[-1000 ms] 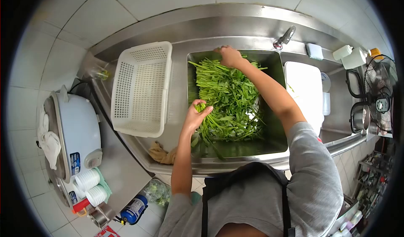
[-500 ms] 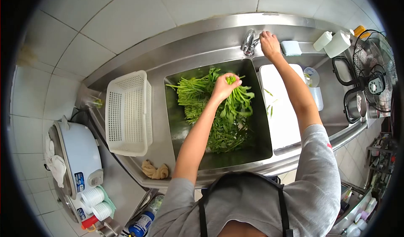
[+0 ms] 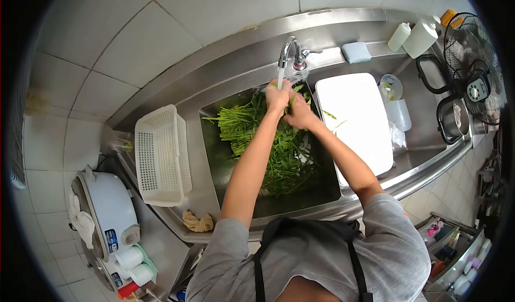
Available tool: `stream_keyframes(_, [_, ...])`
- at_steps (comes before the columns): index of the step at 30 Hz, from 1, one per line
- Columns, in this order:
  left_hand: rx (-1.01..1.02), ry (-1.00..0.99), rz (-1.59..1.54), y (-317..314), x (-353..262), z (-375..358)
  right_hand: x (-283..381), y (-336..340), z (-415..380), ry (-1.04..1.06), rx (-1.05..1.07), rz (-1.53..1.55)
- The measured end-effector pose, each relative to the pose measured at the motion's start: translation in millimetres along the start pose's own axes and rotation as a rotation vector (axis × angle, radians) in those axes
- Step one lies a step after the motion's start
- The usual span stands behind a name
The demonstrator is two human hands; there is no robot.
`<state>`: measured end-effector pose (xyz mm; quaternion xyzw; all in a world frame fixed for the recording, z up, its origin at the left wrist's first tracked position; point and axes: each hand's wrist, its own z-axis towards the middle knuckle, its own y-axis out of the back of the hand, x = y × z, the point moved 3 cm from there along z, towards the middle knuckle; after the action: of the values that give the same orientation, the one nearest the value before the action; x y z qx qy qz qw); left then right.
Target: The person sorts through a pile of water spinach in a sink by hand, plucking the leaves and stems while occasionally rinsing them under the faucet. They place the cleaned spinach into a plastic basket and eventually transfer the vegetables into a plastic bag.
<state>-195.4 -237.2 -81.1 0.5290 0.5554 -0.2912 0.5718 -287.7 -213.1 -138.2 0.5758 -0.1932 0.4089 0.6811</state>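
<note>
Water runs from the faucet point(image 3: 289, 47) onto my left hand point(image 3: 277, 98), which is closed around a bunch of leafy greens. My right hand point(image 3: 300, 114) is beside it at the same bunch, fingers curled and smeared by motion. Splashes fly around both hands. Below them, more leafy greens point(image 3: 284, 165) fill the middle of the sink basin point(image 3: 214, 186), with long pale stems point(image 3: 236, 125) pointing left. The bunch itself is mostly hidden by my fingers.
Left of the basin stands a white perforated basket point(image 3: 161, 157), near a crumpled cloth point(image 3: 197, 221). To the right is a white board or lid point(image 3: 357, 125) with leaf scraps on it. A sponge point(image 3: 356, 52), bottles point(image 3: 421, 38) and a fan point(image 3: 476, 90) stand beyond.
My right hand has left the faucet handle and joined my left at the greens. The left hand has moved up under the spout, and water now flows.
</note>
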Motion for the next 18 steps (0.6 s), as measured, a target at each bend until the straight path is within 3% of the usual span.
stream_keyframes(1, [-0.03, 0.075, -0.094, -1.8, 2.0, -1.9, 13.6, -5.7, -7.6, -0.022, -0.107, -0.102])
stream_keyframes(2, [0.021, 0.082, -0.416, -11.2, 32.6, 16.6, 29.6, -0.7, -4.9, -0.073, -0.175, -0.142])
stream_keyframes(3, [0.088, 0.16, -0.558, -13.0, 25.2, 11.7, 29.3, -4.0, 0.2, -0.154, -0.141, -0.104])
stream_keyframes(5, [0.16, 0.224, -0.545, -14.2, -4.7, -8.9, 19.8, -6.6, 17.8, -0.308, -0.076, -0.025])
stream_keyframes(8, [0.173, 0.106, 0.059, -18.4, 16.5, 11.9, -4.5, -16.6, 29.7, -0.112, -0.059, 0.253])
stream_keyframes(9, [0.21, -0.026, 0.276, -12.3, 6.4, 8.6, -10.8, -16.6, 34.6, -0.021, -0.025, 0.327])
stream_keyframes(10, [0.245, -0.158, 0.493, 0.0, -6.2, 2.2, -7.2, -3.0, 39.0, -0.2, 0.202, 0.357])
stream_keyframes(11, [0.345, -0.211, 0.456, 6.4, -2.2, 10.9, 1.3, 8.1, 37.8, -0.434, 0.325, 0.871])
stream_keyframes(12, [0.448, -0.259, 0.411, 12.6, 2.6, 19.6, 2.4, 8.8, 40.4, -0.452, 0.476, 0.923])
stream_keyframes(13, [0.557, 0.0, 0.195, 19.4, -14.4, 2.7, 15.1, 16.8, 41.2, -0.471, 0.626, 0.975])
stream_keyframes(15, [0.714, 0.054, -0.043, 27.7, -13.0, -1.1, 27.5, 31.2, 39.6, -0.371, 0.769, 0.781])
stream_keyframes(18, [0.584, -0.036, -0.182, 20.8, 4.2, 2.0, 26.3, 41.7, 39.0, -0.244, 0.802, 0.704])
